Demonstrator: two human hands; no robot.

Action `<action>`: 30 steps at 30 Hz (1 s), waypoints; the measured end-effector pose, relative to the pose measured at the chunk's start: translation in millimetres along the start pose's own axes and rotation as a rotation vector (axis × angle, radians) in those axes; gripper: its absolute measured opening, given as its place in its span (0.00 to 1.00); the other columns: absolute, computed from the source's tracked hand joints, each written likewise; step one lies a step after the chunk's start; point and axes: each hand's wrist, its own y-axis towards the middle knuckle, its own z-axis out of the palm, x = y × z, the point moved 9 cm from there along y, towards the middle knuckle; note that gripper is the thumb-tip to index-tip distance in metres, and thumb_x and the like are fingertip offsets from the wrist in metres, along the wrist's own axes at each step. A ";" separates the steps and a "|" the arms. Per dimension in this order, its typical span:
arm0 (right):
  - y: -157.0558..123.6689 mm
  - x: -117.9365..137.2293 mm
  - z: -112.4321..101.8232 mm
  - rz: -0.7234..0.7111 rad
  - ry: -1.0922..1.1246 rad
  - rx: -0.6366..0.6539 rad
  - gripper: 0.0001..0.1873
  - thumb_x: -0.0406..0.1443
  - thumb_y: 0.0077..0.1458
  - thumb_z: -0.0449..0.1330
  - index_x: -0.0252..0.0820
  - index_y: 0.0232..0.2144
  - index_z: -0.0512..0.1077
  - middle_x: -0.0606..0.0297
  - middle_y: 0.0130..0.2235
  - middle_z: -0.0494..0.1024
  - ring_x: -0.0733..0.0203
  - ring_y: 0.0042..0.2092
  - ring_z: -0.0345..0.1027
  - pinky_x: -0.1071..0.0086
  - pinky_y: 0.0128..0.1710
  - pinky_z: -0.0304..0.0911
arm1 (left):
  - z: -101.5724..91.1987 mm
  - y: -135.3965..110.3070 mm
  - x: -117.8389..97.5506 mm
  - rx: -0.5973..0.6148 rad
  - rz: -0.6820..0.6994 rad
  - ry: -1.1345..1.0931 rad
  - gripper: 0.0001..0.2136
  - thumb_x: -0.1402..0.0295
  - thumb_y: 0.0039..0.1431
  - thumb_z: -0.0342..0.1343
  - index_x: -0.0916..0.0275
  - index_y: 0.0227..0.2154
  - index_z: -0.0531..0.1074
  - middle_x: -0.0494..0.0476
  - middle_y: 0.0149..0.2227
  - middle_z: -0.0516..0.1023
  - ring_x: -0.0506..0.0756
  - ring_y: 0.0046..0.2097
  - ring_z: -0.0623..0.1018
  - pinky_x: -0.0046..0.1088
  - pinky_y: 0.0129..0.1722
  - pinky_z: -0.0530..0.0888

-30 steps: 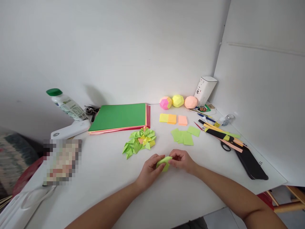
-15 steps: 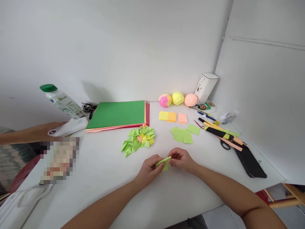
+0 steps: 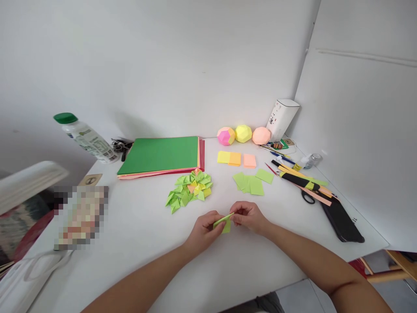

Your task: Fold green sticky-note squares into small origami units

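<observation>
My left hand (image 3: pixel 203 229) and my right hand (image 3: pixel 249 217) meet over the white table (image 3: pixel 137 234), both pinching one small light-green paper square (image 3: pixel 224 222) that is partly folded between the fingertips. Just behind the hands lies a heap of folded green, yellow and orange paper pieces (image 3: pixel 189 190). Several flat green squares (image 3: pixel 252 183) lie behind my right hand.
A stack of coloured sheets (image 3: pixel 161 155) with green on top, sticky-note pads (image 3: pixel 236 159), three paper balls (image 3: pixel 243 134) and a white box (image 3: pixel 282 118) stand at the back. Pens, scissors (image 3: pixel 301 184) and a black case (image 3: pixel 342 219) lie right. A bottle (image 3: pixel 85 138) stands left, a white object (image 3: pixel 28 182) beyond the table's left edge.
Another person's hand came in at the far left and lifted the white object off the table; it is now held up off the left edge. My hands kept folding the green square.
</observation>
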 end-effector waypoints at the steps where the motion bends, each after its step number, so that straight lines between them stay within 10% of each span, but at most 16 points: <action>1: 0.0 -0.4 -0.1 0.000 0.003 0.003 0.13 0.40 0.41 0.68 0.38 0.25 0.70 0.69 0.22 0.70 0.69 0.22 0.62 0.74 0.21 0.57 | 0.1 -0.1 0.2 0.002 0.000 0.002 0.11 0.65 0.57 0.51 0.62 0.32 0.77 0.53 0.24 0.66 0.50 0.27 0.66 0.24 0.26 0.64; 30: -3.2 8.9 2.5 -0.010 0.033 0.023 0.11 0.38 0.42 0.67 0.37 0.23 0.70 0.69 0.23 0.70 0.69 0.22 0.62 0.74 0.22 0.59 | 0.6 -0.7 2.3 0.023 -0.026 -0.058 0.11 0.63 0.56 0.52 0.64 0.30 0.76 0.54 0.25 0.68 0.49 0.26 0.67 0.24 0.26 0.64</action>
